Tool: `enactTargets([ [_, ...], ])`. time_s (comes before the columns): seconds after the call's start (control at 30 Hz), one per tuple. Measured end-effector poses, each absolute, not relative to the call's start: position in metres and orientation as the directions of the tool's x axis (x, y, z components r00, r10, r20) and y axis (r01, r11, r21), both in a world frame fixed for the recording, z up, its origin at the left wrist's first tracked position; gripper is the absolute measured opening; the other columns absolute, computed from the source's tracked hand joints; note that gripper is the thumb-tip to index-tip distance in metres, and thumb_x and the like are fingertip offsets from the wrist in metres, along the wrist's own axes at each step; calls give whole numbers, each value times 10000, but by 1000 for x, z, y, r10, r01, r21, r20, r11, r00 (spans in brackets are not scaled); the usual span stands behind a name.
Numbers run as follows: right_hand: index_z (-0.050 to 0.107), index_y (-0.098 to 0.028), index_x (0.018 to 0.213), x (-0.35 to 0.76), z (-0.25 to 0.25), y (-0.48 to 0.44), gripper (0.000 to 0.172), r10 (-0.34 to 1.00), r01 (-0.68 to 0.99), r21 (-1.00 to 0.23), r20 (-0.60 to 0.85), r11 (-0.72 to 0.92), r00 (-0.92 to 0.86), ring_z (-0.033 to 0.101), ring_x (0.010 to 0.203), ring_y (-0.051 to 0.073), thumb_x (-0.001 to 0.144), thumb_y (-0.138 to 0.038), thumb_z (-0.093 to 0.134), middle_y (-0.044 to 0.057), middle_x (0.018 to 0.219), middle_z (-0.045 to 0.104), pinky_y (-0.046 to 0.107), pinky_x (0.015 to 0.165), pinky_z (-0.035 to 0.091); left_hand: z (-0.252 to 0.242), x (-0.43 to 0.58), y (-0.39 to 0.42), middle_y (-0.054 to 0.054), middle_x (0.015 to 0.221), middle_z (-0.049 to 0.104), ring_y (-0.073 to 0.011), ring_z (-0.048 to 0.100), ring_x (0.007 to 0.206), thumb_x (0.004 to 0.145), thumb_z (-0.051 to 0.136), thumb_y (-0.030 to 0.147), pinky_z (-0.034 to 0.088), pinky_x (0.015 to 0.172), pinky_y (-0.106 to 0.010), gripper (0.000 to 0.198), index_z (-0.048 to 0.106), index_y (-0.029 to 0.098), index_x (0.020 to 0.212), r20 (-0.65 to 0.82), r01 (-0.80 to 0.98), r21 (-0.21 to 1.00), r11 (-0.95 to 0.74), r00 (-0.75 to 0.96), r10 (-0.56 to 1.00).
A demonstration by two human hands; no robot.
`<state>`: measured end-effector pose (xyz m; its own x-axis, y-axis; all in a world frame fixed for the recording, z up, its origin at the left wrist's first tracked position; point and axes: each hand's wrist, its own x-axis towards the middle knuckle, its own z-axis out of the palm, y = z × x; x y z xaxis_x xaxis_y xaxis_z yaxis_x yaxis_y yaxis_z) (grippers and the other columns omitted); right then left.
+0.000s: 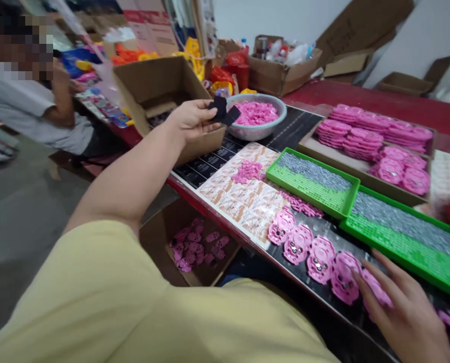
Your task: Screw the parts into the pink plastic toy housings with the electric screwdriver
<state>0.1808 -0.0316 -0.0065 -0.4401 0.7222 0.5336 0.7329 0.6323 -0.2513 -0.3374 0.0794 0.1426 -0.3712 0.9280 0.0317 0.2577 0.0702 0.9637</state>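
Observation:
My left hand (196,120) is raised at the front rim of an open cardboard box (205,143), closed on several small black pieces (225,110). My right hand (408,305) is low on the right with its fingers stretched out over a pink plastic part (376,287), which they partly cover. A row of similar pink parts (321,259) with small shiny metal bits lies along the table's front edge, left of that hand. Beyond them sit small pink pieces (300,202) in a heap.
Two green trays (311,194) hold many small grey metal pieces. Behind them, a cardboard tray (308,146) carries stacked pink parts. A bowl (243,132) of pink pieces stands beside the box. Below the table edge, another carton (154,237) contains pink parts. A person (24,108) sits at left.

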Motion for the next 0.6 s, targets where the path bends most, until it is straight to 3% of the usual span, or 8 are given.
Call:
enactTargets([
  [0.07,677,-246,1122,154,7,-38,276,775,726,-364,516,584,-364,700,988,246,881,-366,613,85,1192,687,393,836,591,126,-283,73,1,1013,736,-188,663,1021,748,819,252,565,917,-378,311,675,189,1016,-34,93,994,55,-212,977],
  [0.13,657,-262,1156,127,16,-39,306,909,631,-659,352,410,-223,709,818,177,871,-370,639,48,1020,735,305,704,601,103,-226,62,-23,961,729,-194,703,940,697,850,225,602,824,-337,333,689,165,982,-123,-30,992,122,-47,991],
  [0.2,582,-256,1270,107,19,-36,468,978,408,-890,166,204,-126,698,777,149,840,-417,675,62,1107,714,277,656,606,78,-173,50,-23,894,727,-187,722,834,613,896,216,625,745,-303,367,695,158,915,-225,-168,955,246,137,965],
  [0.23,549,-261,1307,100,20,-34,540,989,285,-949,115,138,-95,697,782,145,819,-442,695,62,1142,701,275,653,610,66,-150,43,-17,860,725,-173,721,779,576,912,214,629,707,-283,382,696,159,886,-258,-220,927,303,210,943],
  [0.3,537,-273,1316,96,19,-30,607,998,109,-993,43,47,-39,698,778,152,778,-481,725,48,1107,703,269,596,606,45,-112,31,1,813,722,-140,708,701,513,935,209,627,656,-247,427,695,166,863,-308,-297,865,405,323,895],
  [0.37,635,-242,1166,102,18,-30,472,999,52,-998,36,34,40,686,696,133,764,-468,740,19,915,725,244,575,591,30,-84,22,16,789,721,-119,698,675,475,950,229,623,633,-221,480,692,173,876,-323,-336,826,453,376,868],
  [0.47,683,-211,937,118,16,-35,328,993,-21,-1000,-10,-8,114,667,599,122,747,-469,749,-8,752,711,230,524,574,19,-58,12,26,788,727,-114,698,684,449,961,292,620,617,-204,525,688,181,882,-295,-357,830,429,373,880],
  [0.6,679,-204,845,137,13,-43,342,977,-100,-994,-66,-46,205,655,615,116,690,-491,784,-17,709,685,215,504,562,17,-36,8,29,790,736,-119,701,679,438,963,329,626,610,-215,526,691,188,866,-266,-347,856,382,337,903],
])
